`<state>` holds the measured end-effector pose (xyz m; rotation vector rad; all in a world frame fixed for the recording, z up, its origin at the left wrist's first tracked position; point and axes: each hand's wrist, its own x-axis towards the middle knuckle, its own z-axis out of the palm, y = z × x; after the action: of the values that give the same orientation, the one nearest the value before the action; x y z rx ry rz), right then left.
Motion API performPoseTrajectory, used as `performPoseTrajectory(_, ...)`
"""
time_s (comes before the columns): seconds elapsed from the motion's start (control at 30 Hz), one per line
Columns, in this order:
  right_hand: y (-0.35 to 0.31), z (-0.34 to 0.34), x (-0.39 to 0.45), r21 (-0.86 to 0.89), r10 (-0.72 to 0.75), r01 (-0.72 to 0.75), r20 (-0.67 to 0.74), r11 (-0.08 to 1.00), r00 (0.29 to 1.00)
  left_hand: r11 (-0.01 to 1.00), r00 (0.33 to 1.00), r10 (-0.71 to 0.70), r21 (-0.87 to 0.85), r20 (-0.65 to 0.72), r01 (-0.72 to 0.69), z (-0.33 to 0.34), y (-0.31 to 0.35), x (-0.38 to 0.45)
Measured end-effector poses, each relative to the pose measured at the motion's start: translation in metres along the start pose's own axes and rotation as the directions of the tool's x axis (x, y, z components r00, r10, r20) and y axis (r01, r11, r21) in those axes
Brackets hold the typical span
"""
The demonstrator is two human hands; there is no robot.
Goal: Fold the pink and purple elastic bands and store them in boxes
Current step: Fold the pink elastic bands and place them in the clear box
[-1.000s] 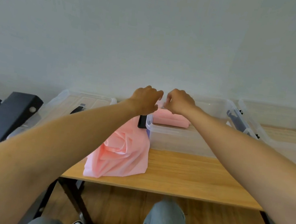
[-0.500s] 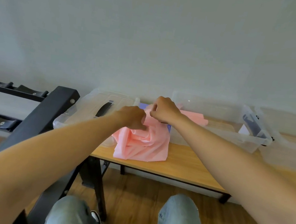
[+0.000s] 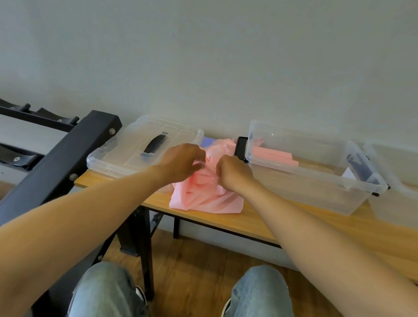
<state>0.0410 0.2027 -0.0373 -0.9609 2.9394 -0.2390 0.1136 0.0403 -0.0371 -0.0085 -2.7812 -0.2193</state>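
Both hands, left (image 3: 182, 159) and right (image 3: 233, 170), pinch the top of the crumpled pink band (image 3: 207, 192) heaped on the bench (image 3: 300, 223), likely seeking an edge to fold. A folded band (image 3: 273, 156) already lies in the box (image 3: 313, 182).

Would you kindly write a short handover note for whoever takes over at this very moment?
Left hand: grips the loose pink band at its top.
Right hand: grips the same band.
The band lies crumpled on the table, between the lid and the open box.
Done: one folded pink band lies in the box.
Left: fold this band and store it. A bit of purple shows behind the pile; it probably still needs folding. A second box stands to the right.
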Motion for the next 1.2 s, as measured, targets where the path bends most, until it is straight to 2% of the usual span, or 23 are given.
performPoseTrajectory(0.17,0.005,-0.029,0.002,0.204,0.03,0.011,-0.196,0.979,0.98,0.959,0.967,-0.165,-0.261,-0.193,0.112,-0.035,0.004,0.014)
performPoseTrajectory(0.23,0.004,-0.041,0.002,0.312,0.026,0.038,-0.198,0.949,0.98,0.916,0.949,-0.204,-0.389,-0.24,0.099,-0.051,0.008,0.023)
performPoseTrajectory(0.37,-0.01,-0.06,0.0,0.54,0.032,0.043,-0.129,0.841,0.991,0.708,0.911,-0.343,-0.7,-0.227,0.093,-0.09,0.021,0.045)
performPoseTrajectory(0.47,-0.017,-0.071,-0.003,0.657,0.07,-0.009,-0.067,0.754,0.995,0.538,0.882,-0.428,-0.84,-0.198,0.073,-0.12,0.033,0.061)
performPoseTrajectory(0.57,-0.02,-0.078,-0.004,0.522,0.021,0.053,-0.134,0.851,0.991,0.435,0.871,-0.461,-0.899,-0.168,0.057,-0.147,0.042,0.072)
performPoseTrajectory(0.6,-0.022,-0.081,-0.002,0.521,0.029,0.063,-0.166,0.851,0.986,0.396,0.871,-0.466,-0.917,-0.159,0.045,-0.155,0.045,0.075)
performPoseTrajectory(0.63,-0.023,-0.084,0.0,0.592,0.055,0.068,-0.186,0.803,0.981,0.362,0.87,-0.469,-0.932,-0.153,0.031,-0.162,0.047,0.077)
performPoseTrajectory(0.7,-0.025,-0.094,0.005,0.777,0.097,0.072,-0.169,0.626,0.981,0.325,0.865,-0.478,-0.945,-0.154,0.012,-0.17,0.049,0.077)
performPoseTrajectory(0.8,-0.03,-0.115,0.006,0.886,0.072,0.123,-0.173,0.448,0.982,0.328,0.867,-0.479,-0.944,-0.141,0.028,-0.167,0.047,0.07)
performPoseTrajectory(0.87,-0.033,-0.129,0.005,0.93,0.042,0.155,-0.179,0.333,0.983,0.293,0.884,-0.459,-0.955,-0.092,0.053,-0.16,0.047,0.063)
performPoseTrajectory(0.93,-0.038,-0.145,0.003,0.95,0.043,0.169,-0.186,0.264,0.982,0.34,0.922,-0.385,-0.933,-0.025,0.117,-0.15,0.045,0.056)
performPoseTrajectory(1.0,-0.039,-0.157,0.007,0.954,0.083,0.172,-0.197,0.244,0.977,0.47,0.954,-0.3,-0.868,0.015,0.162,-0.137,0.04,0.052)
performPoseTrajectory(1.07,-0.039,-0.167,0.007,0.956,0.126,0.152,-0.188,0.251,0.974,0.57,0.966,-0.257,-0.808,0.001,0.152,-0.125,0.036,0.048)
performPoseTrajectory(1.2,-0.032,-0.173,0.006,0.875,0.169,0.157,-0.259,0.457,0.951,0.665,0.966,-0.224,-0.745,-0.13,0.054,-0.112,0.034,0.045)
